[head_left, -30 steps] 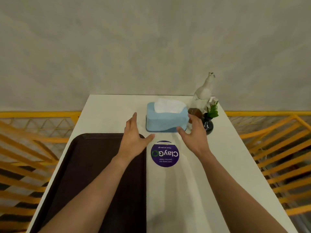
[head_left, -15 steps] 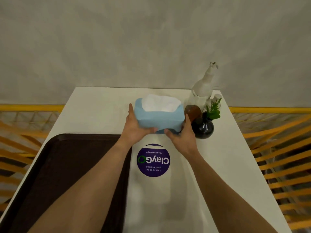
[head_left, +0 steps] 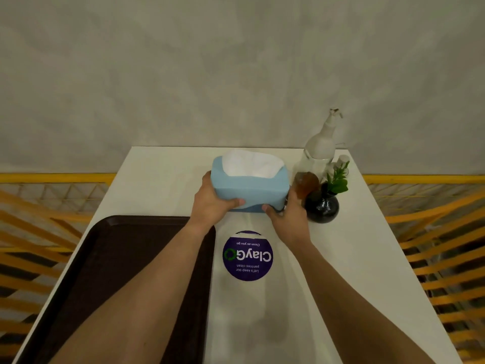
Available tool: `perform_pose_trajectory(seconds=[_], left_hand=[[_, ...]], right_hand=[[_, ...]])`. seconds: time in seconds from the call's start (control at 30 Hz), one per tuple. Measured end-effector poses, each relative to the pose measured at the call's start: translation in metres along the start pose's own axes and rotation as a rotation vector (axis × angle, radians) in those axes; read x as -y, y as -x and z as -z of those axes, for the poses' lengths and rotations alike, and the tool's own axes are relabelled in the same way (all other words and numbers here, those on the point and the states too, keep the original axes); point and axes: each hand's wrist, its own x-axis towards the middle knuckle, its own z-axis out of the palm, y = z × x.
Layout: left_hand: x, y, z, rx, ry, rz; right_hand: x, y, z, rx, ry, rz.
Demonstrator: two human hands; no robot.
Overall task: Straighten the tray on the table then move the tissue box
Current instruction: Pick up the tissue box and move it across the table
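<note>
the tray (head_left: 110,271) runs off the bottom edge (forearm covers part); the tissue box (head_left: 249,190) underside is hidden.

— Was there room on my right?
— No; the round black glass vase (head_left: 322,208) and clear spray bottle (head_left: 319,151) crowded my right hand (head_left: 288,219).
— Left?
— Bare white table (head_left: 157,179) stood open beyond the dark brown plastic tray (head_left: 118,258).

Left hand (head_left: 210,206) and right hand (head_left: 291,219) gripping blue tissue box (head_left: 252,191), brown tray (head_left: 118,271) beside, white table (head_left: 354,258)
</note>
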Motion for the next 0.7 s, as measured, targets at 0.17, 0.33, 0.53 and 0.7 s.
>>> perform_pose_trajectory(seconds=[0.17, 0.33, 0.53, 0.7], left_hand=[[-0.012, 0.008, 0.04, -0.034, -0.001, -0.043], [-0.015, 0.018, 0.094, -0.051, -0.008, -0.08], [-0.004, 0.019, 0.16, -0.051, -0.002, -0.111], [0.015, 0.016, 0.206, -0.047, 0.0, -0.124]], right_hand=[[0.031, 0.006, -0.011, 0.016, -0.011, 0.059], [0.071, 0.019, -0.038, 0.04, -0.001, 0.049], [0.116, 0.036, -0.083, 0.03, -0.005, 0.051], [0.144, 0.05, -0.124, 0.029, 0.011, 0.062]])
